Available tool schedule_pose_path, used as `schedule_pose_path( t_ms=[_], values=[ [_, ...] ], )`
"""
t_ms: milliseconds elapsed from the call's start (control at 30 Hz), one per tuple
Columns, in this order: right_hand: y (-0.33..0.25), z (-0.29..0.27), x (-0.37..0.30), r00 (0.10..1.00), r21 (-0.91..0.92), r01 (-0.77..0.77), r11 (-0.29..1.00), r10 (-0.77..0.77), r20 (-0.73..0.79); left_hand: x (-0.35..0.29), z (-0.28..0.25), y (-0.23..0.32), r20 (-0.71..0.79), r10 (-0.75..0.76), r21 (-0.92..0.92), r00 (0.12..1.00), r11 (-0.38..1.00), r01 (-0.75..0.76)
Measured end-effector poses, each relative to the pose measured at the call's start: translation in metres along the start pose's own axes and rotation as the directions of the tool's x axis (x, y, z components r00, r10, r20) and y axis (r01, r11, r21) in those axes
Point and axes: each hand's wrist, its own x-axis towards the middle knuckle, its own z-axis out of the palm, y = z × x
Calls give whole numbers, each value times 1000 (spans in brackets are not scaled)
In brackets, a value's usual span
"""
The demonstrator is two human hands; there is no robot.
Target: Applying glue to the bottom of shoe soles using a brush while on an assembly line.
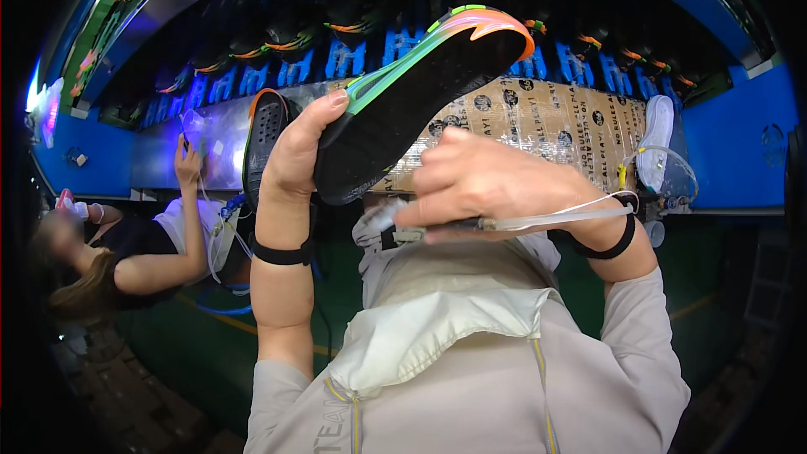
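Note:
My left hand (294, 147) holds a shoe sole (412, 109) up at a tilt, thumb over its rim and fingers behind. The sole is black on the face I see, with a green-to-orange edge. Just below and right of it, my right hand (483, 181) is closed around a thin brush (461, 225). A clear tube (546, 217) runs from the brush back along my wrist. The brush's whitish end is blurred and looks apart from the sole. Black bands circle both my forearms.
Another black sole (267, 130) lies on the bench left of my hand. Printed brown sheeting (580, 130) covers the bench; a white sole (657, 143) rests at its right end. Behind stand blue holders (345, 57) with colourful soles. A co-worker (139, 252) works at the left.

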Motion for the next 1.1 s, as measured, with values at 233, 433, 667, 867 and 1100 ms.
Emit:
schedule_pose_path(
  t_ms=[233, 433, 667, 867, 1100],
  values=[
    [-2, -3, -5, 998, 199, -47, 979, 39, 44, -1, -5, -13, -85, 74, -22, 994, 997, -77],
    [26, -7, -7, 680, 104, -348, 932, 327, -656, -6, -9, -53, -200, 31, -264, 979, 961, -84],
    [43, 30, -3, 855, -294, -253, 922, 71, -513, -8, -4, -79, -79, 154, -247, 985, 954, -169],
    [22, 26, -13, 978, 260, -41, 965, 91, -185, -12, -30, -93, -201, 179, -321, 963, 917, -237],
    [42, 40, -11, 510, 772, -289, 566, 773, -376, -17, -23, -110, -139, 283, -172, 949, 937, -304]
  ],
)
